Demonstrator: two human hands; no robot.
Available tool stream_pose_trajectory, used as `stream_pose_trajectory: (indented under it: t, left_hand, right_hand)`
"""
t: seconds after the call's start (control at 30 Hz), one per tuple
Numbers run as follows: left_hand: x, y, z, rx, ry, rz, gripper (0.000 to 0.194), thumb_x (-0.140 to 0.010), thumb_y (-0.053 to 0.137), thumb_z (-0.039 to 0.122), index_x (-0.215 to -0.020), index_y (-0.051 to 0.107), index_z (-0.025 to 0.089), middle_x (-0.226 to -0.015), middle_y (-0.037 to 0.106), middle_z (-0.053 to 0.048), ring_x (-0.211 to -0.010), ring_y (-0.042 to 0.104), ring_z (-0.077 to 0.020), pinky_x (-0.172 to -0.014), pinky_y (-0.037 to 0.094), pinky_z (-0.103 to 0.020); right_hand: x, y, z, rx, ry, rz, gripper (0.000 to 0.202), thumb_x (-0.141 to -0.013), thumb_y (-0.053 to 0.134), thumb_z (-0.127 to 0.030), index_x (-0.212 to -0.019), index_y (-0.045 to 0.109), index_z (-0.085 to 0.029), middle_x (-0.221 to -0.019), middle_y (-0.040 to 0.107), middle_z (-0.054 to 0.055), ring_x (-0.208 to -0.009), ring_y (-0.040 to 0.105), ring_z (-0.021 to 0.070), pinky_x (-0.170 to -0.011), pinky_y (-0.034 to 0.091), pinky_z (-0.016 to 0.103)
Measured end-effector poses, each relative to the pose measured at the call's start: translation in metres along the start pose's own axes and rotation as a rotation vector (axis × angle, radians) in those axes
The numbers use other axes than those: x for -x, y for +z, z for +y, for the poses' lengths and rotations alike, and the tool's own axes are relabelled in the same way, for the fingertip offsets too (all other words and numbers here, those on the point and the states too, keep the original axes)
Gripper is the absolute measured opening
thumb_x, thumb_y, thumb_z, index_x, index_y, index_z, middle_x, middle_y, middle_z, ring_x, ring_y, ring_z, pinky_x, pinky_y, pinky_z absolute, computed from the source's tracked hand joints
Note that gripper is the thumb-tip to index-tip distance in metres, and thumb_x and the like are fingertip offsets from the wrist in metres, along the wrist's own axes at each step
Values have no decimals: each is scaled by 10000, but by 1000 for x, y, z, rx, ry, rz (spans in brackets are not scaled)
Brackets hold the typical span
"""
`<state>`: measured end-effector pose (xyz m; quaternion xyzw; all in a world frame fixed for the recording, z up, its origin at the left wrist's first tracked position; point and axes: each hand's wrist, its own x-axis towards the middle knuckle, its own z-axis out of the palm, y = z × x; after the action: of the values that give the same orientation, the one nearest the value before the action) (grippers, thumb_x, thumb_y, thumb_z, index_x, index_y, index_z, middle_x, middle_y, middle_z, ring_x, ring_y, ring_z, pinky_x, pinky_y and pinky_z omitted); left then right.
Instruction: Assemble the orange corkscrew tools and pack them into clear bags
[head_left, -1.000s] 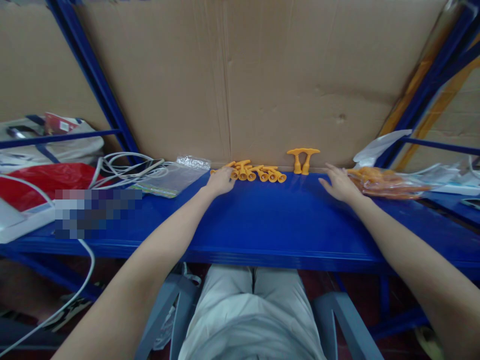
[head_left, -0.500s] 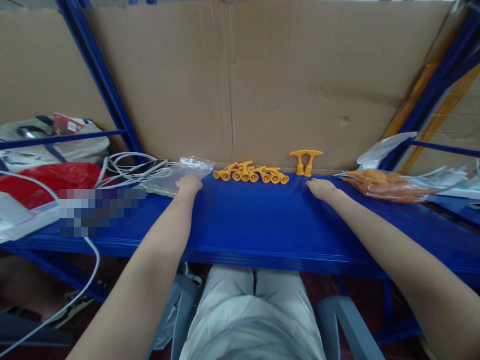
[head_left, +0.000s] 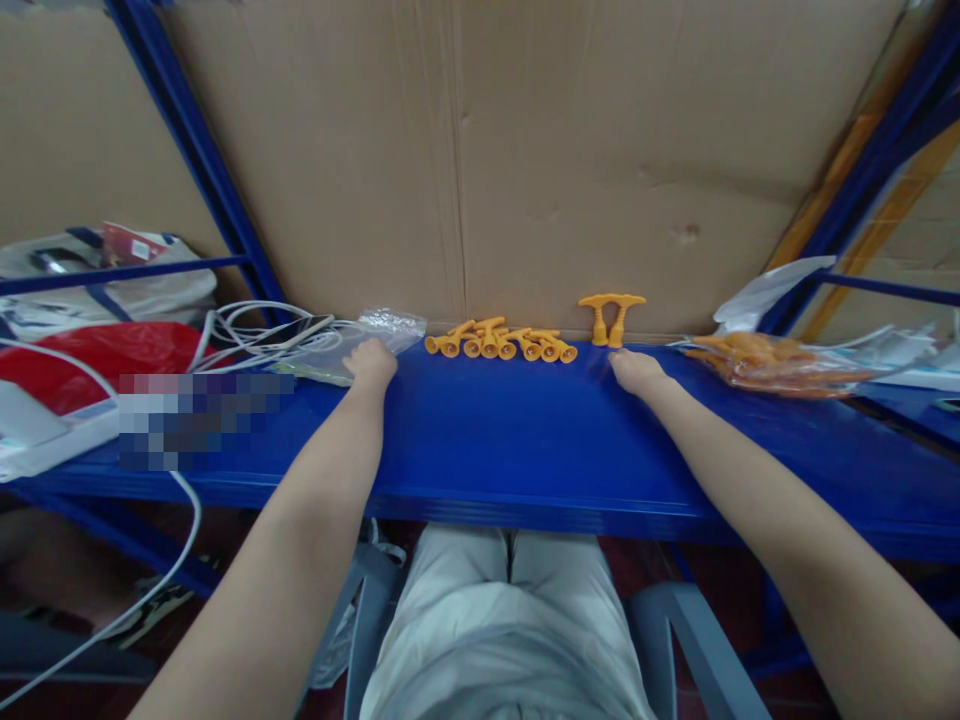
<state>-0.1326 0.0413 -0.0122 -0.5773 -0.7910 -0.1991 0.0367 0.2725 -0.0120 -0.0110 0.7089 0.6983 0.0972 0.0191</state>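
My left hand (head_left: 370, 362) is closed and rests at the edge of a clear plastic bag (head_left: 322, 358) on the blue table; whether anything is in its fingers is hidden. My right hand (head_left: 636, 371) is also closed, resting on the table just in front of two upright orange T-shaped pieces (head_left: 613, 318). No object shows in that hand, but its inner side is out of sight. Between the hands, near the cardboard, several orange pieces (head_left: 490, 342) lie in a row with their round cup ends facing me.
White cables (head_left: 259, 312) and a red bag (head_left: 112, 358) lie at the left. A clear bag of orange pieces (head_left: 772, 362) is at the right. Cardboard (head_left: 555, 150) stands behind the blue table (head_left: 517, 450). Blue posts rise at both sides. Another person's leg shows at lower left.
My left hand has shifted slightly to the left. The whole view has moved a little; the orange pieces keep their places.
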Motion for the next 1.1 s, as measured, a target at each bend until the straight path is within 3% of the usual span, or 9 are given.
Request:
stream_pose_trajectory:
  t: [0.1,0.33,0.43,0.53,0.7,0.83,0.93,1.0,1.1]
  left_hand:
    - [9,-10,12,14,-167,91,347,-872,489,185,-1158,635,51,-1232,634,-272,-1196,596,-343,-991,446,-452]
    - [17,-23,39,132,117,300,278,-911,458,178,-1091,665,131,-1093,714,-189,-1137,628,-340,-974,448,-496]
    - [21,-21,55,217,295,305,254,-900,468,172,-1028,686,149,-1101,716,-162,-1138,623,-322,-972,455,-472]
    - [28,-15,70,317,607,165,224,-885,491,191,-962,699,159,-1120,720,-119,-1128,630,-266,-985,461,-389]
    - [39,1,82,300,997,-304,159,-821,560,204,-864,709,169,-1132,731,-90,-1082,656,-220,-975,465,-333]
    - [44,5,80,275,1066,-514,144,-800,587,269,-751,687,177,-1217,706,-76,-1122,644,-219,-962,466,-321]
    - [45,1,80,304,1063,-585,221,-811,586,365,-759,691,178,-1254,687,-84,-1124,645,-221,-927,478,-314]
    - [46,-2,81,306,1047,-602,273,-817,581,405,-700,669,175,-1254,686,-95,-1123,646,-231,-912,481,-318]
    - [46,-1,83,266,1035,-561,351,-811,593,427,-563,565,180,-1203,706,-95,-1148,631,-255,-916,474,-330]
  right_hand:
    - [2,-3,-1,25,31,-52,449,-893,353,-32,-1266,603,-46,-1261,612,254,-1199,610,296,-972,479,390]
    - [2,-5,-10,-5,18,-56,455,-905,357,-58,-1299,583,-18,-1277,591,278,-1224,586,325,-979,475,417]
    - [2,-6,-10,-2,8,-49,449,-905,369,-61,-1297,583,-15,-1275,593,277,-1225,586,325,-979,476,415]
    - [3,-7,-10,-3,5,-45,446,-898,375,-66,-1286,591,-21,-1266,600,271,-1215,592,325,-969,481,417]
    - [6,-8,-12,-37,28,28,418,-888,390,-100,-1227,629,-46,-1192,636,267,-1153,620,348,-917,492,449]
    - [5,-7,-18,-108,-2,302,388,-938,361,-196,-1174,638,-60,-1141,649,250,-1054,647,346,-840,498,438]
    - [1,-7,-23,-190,-162,543,376,-963,343,-250,-1079,671,-110,-1070,668,196,-1006,640,302,-826,486,398]
    - [-2,-8,-28,-219,-335,580,349,-960,377,-259,-995,700,-133,-1000,681,159,-978,633,271,-843,475,376]
    - [-3,-9,-36,-194,-522,475,262,-923,491,-243,-905,737,-153,-922,698,120,-921,636,245,-836,474,355]
